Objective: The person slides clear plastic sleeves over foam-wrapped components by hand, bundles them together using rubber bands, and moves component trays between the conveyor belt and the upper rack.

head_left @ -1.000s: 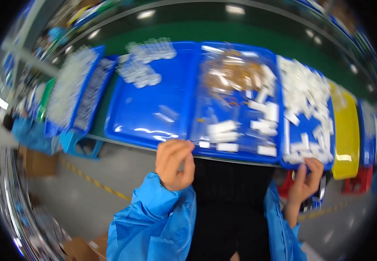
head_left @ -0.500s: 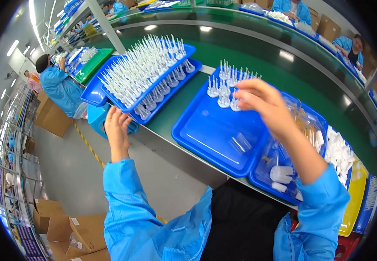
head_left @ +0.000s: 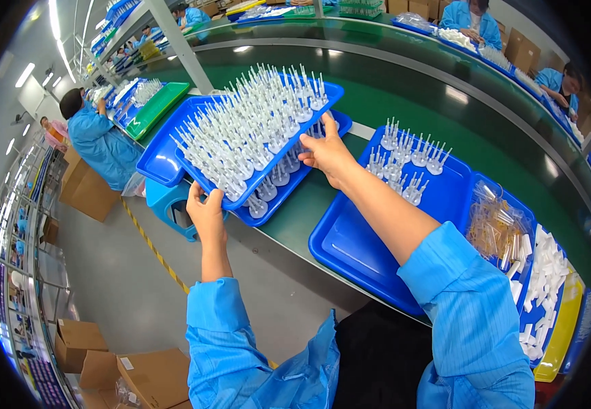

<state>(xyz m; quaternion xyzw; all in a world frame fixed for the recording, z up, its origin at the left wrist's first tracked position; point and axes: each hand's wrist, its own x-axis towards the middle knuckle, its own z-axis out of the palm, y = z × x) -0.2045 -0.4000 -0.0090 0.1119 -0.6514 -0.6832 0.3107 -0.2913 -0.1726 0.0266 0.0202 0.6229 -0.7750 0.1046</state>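
A blue tray crowded with upright, thin-stemmed clear-white plastic pieces sits above a second blue tray that holds more of them. My left hand grips the upper tray at its near left corner, thumb on the rim. Its near right edge is held by my right hand, fingers partly hidden by the rim. Below my right forearm lies another blue tray, with several groups of the same stemmed pieces along its far side.
To the right, a blue tray holds clear and amber plastic parts, beside white tubular pieces and a yellow tray. A green conveyor belt runs behind. A blue stool stands left, near a seated co-worker.
My right hand has left the stemmed pieces in the right-hand tray and moved left onto the upper tray's edge. My left hand has closed on that tray's near corner. The view has shifted slightly.
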